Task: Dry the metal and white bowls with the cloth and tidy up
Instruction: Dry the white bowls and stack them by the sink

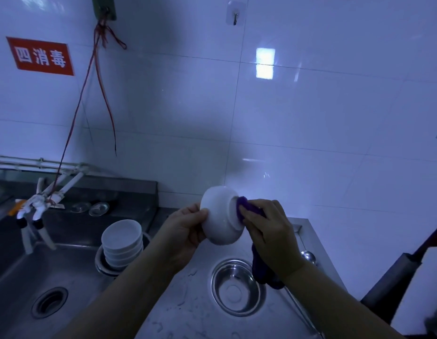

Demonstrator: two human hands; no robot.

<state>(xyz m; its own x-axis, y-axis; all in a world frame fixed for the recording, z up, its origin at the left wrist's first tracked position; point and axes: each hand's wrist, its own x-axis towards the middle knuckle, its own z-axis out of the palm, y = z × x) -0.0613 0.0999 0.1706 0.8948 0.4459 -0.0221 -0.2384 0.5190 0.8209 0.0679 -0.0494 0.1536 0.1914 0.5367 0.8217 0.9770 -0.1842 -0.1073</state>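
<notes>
white bowl (221, 216), purple cloth (244, 209), silver metal bowl (238, 287), red sign w/ white chars (40, 56)

Stainless-steel bench (200, 311), its surface dotted with water droplets, adjoining a sink (21, 285) on the left. A metal bowl (237, 287) stands upright directly on the bench, with a ladle (308, 256) lying just beside it to the right. At the junction of bench and sink, a stack of white bowls (122, 242) sits nested in a second metal bowl (102, 264).

Both forearms reach forward; left hand (188, 227) and right hand (268, 231) curled in a grip.
</notes>
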